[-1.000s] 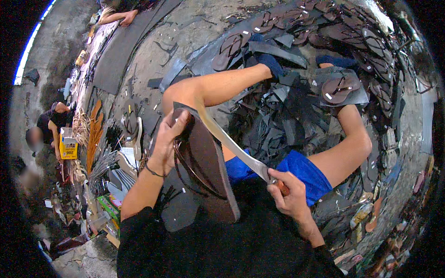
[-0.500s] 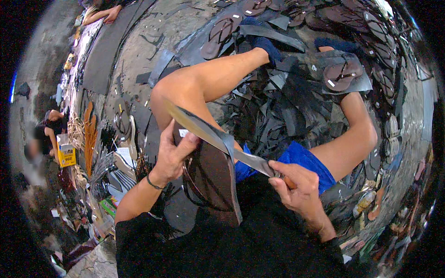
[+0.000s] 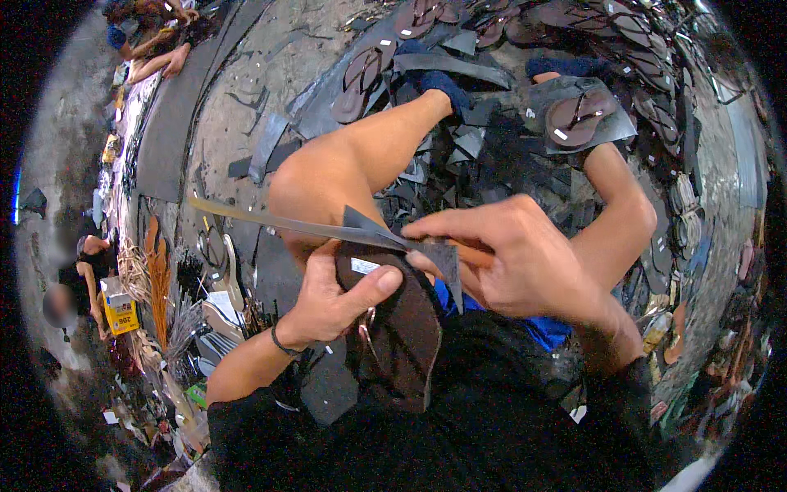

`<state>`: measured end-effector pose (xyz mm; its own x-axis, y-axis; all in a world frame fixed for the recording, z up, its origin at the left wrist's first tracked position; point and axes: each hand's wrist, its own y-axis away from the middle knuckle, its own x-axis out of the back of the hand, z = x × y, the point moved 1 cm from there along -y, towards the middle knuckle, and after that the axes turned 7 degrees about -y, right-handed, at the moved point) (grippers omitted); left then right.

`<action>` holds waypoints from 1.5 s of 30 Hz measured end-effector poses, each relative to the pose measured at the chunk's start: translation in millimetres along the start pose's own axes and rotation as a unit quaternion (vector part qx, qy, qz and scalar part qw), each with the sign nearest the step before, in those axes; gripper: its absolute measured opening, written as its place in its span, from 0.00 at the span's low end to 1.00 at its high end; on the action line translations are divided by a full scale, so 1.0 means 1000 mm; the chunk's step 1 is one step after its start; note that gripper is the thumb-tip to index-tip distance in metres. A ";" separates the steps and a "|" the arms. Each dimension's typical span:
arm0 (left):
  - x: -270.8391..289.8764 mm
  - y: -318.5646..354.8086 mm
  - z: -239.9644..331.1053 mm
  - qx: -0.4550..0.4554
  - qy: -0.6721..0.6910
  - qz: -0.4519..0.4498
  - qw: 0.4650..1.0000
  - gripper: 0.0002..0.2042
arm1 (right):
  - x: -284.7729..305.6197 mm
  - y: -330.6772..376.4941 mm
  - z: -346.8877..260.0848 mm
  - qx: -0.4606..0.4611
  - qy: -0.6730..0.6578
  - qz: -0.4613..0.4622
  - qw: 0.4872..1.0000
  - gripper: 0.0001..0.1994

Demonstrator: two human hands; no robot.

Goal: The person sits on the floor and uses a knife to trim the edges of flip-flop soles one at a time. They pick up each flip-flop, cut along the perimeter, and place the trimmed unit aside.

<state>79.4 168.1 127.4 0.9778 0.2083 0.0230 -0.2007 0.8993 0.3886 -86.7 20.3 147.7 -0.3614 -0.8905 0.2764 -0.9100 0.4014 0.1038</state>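
Observation:
A dark brown flip-flop [image 3: 414,340] is tilted in front of my chest, its strap toward me. My left hand [image 3: 332,295] is closed around its far end, thumb on the footbed beside a small white label. In my right hand [image 3: 525,262] is a long knife [image 3: 279,220]; its brownish handle shows partly between the fingers. The blade runs leftward along the flip-flop's far edge, its tip out past my left knee. A pointed dark rubber flap [image 3: 362,221] stands up behind the blade. A grey strip [image 3: 448,275] hangs by my right fingers; whether it is still attached I cannot tell.
Dark rubber offcuts [image 3: 467,143] cover the floor between my bare legs. Another flip-flop [image 3: 580,119] lies on a rubber sheet over my right foot. More flip-flops [image 3: 648,74] line the far right. At left are a yellow box [image 3: 121,305] and other people's arms [image 3: 160,61].
My right hand has moved up and nearer the flip-flop. The knife has swung from a diagonal to nearly level, farther left. My left hand has shifted slightly right and down, turning the flip-flop's footbed more into view.

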 end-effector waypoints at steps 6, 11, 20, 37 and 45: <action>0.032 -0.034 0.075 -0.106 -0.301 -0.174 0.932 0.23 | 0.007 -0.017 0.004 0.033 -0.309 -0.038 0.950 0.21; 0.014 0.020 0.074 -0.161 -0.282 -0.145 0.935 0.21 | -0.016 0.006 0.048 0.047 -0.404 0.134 0.904 0.20; -0.071 -0.043 -0.039 -0.124 0.553 0.125 0.814 0.18 | -0.031 0.040 0.065 0.019 -0.389 0.228 0.893 0.23; -0.051 -0.011 -0.115 -0.004 0.582 0.069 0.810 0.14 | -0.060 0.142 0.054 -0.095 0.031 0.298 0.949 0.12; -0.050 0.025 -0.131 0.027 0.391 0.177 0.903 0.18 | -0.085 0.085 0.065 -0.055 -0.018 0.251 0.966 0.12</action>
<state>17.3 230.3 14.8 0.5079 0.7056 -0.4942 -0.4683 0.7077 0.5290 -146.7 115.9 71.0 -0.7604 -0.5831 0.2860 -0.5912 0.8038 0.0672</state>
